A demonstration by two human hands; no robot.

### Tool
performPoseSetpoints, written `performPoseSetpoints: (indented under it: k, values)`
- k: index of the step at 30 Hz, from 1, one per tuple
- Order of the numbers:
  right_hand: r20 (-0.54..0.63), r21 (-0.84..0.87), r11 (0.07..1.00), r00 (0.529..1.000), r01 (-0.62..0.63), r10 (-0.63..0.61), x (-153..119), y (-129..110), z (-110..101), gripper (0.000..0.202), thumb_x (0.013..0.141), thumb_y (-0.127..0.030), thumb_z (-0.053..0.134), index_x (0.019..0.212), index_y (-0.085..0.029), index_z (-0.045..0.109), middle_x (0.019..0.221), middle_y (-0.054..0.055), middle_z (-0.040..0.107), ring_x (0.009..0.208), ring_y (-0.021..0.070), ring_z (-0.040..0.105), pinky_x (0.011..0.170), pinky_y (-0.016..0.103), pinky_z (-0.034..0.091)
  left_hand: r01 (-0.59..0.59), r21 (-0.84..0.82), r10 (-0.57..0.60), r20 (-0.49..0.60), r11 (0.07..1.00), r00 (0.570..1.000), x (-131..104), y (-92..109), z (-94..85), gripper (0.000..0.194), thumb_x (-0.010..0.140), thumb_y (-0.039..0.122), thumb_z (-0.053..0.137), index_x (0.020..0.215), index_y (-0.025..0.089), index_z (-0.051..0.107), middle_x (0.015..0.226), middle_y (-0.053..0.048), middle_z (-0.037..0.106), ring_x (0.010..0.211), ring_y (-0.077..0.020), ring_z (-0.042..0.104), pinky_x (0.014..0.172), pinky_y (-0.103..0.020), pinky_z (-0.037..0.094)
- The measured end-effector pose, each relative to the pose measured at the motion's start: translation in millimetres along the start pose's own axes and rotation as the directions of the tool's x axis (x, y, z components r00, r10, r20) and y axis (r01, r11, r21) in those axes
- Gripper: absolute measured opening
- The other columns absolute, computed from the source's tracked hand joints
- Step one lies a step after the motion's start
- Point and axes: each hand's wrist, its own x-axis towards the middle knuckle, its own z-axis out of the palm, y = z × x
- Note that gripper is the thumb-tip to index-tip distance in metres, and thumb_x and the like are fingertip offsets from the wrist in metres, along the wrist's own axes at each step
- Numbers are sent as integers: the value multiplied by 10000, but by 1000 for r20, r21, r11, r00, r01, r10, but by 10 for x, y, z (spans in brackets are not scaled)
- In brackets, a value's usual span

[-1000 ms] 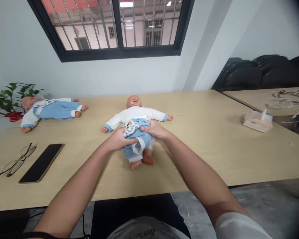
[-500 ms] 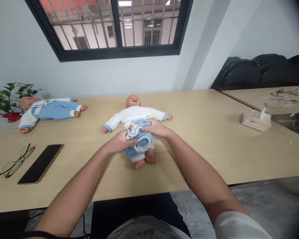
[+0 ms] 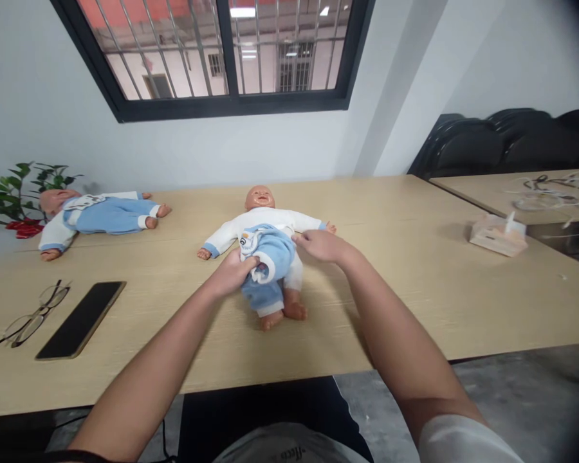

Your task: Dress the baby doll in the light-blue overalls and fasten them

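A baby doll (image 3: 260, 197) in a white top with blue cuffs lies on its back on the table, feet toward me. Blue overalls (image 3: 277, 247) with white cuffs cover one of its legs; the other leg (image 3: 294, 276) is outside them, in white, with the loose trouser leg bunched over the belly. My left hand (image 3: 234, 270) pinches the cloth near the loose cuff, beside a printed white bib part. At the doll's other hip, my right hand (image 3: 318, 244) has thumb and finger closed at the edge of the overalls.
A second doll (image 3: 110, 214) in blue overalls lies at the left by a potted plant (image 3: 17, 193). Eyeglasses (image 3: 31, 318) and a phone (image 3: 82, 319) lie nearer on the left. A tissue box (image 3: 498, 235) and cables (image 3: 554, 190) are at the right.
The loose trouser leg has been spread up over the doll's belly, its cuff now facing my left hand. My right hand has shifted right, to the doll's hip.
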Motion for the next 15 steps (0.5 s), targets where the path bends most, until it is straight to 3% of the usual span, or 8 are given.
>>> performPoseSetpoints:
  k: [1, 3, 4, 5, 9, 11, 13, 15]
  values:
    - [190, -26, 995, 977, -98, 101, -7, 19, 2, 662, 928, -772, 434, 780, -159, 637, 813, 155, 689, 764, 277, 677, 736, 400, 549, -2, -5, 2, -38, 1000, 999, 19, -14, 3, 316, 823, 333, 592, 1049, 136, 692, 1076, -83, 765, 1052, -287, 696, 965, -402, 540]
    - [499, -25, 979, 846, -204, 189, -7, 30, 53, 704, 839, -845, 511, 768, -156, 636, 761, 126, 671, 637, 231, 654, 636, 375, 558, 9, -1, -9, -106, 1000, 994, 49, -41, 10, 293, 829, 352, 581, 996, 137, 691, 1045, -84, 765, 1016, -283, 699, 956, -403, 536]
    - [576, -7, 975, 796, -221, 184, 2, 28, 91, 705, 800, -852, 564, 791, -152, 646, 765, 114, 673, 610, 215, 647, 610, 365, 562, 15, -1, -15, -128, 1000, 992, 60, -54, 13, 300, 834, 364, 581, 998, 138, 690, 1054, -86, 764, 1020, -284, 698, 962, -403, 531]
    - [609, 18, 976, 776, -218, 163, 15, 26, 129, 696, 773, -840, 615, 823, -147, 657, 777, 107, 679, 601, 205, 646, 598, 357, 566, 16, -6, -16, -140, 1000, 990, 67, -66, 14, 315, 839, 375, 582, 1015, 138, 691, 1077, -89, 763, 1038, -287, 695, 974, -404, 525]
    - [587, 201, 965, 809, -170, 20, 87, 98, 190, 577, 836, -677, 669, 985, -120, 687, 826, 117, 713, 688, 222, 696, 636, 343, 590, -20, -23, 17, -134, 1000, 991, 62, -84, 0, 429, 862, 420, 603, 1181, 142, 671, 1239, -106, 733, 1180, -300, 660, 1061, -412, 482]
    - [528, 336, 930, 847, -151, -53, 122, 202, 162, 462, 888, -558, 643, 1039, -123, 687, 898, 126, 731, 760, 222, 707, 645, 317, 590, -53, 45, 57, -102, 998, 993, 35, -72, -13, 458, 866, 408, 616, 1244, 153, 655, 1291, -106, 712, 1221, -305, 641, 1078, -415, 474]
    - [439, 451, 882, 894, -136, -86, 150, 327, 122, 362, 902, -469, 629, 1031, -134, 680, 921, 113, 735, 752, 201, 687, 610, 279, 567, -105, 207, 109, -5, 973, 994, -3, -52, -25, 419, 857, 344, 624, 1237, 174, 669, 1273, -98, 717, 1198, -308, 646, 1061, -422, 484]
    - [350, 563, 813, 934, -150, -70, 173, 436, 82, 328, 920, -456, 602, 1005, -145, 664, 871, 91, 728, 704, 184, 659, 584, 260, 544, -209, 407, 156, 159, 889, 975, -43, -36, -30, 343, 826, 249, 622, 1153, 191, 706, 1181, -88, 737, 1123, -310, 660, 1020, -437, 501]
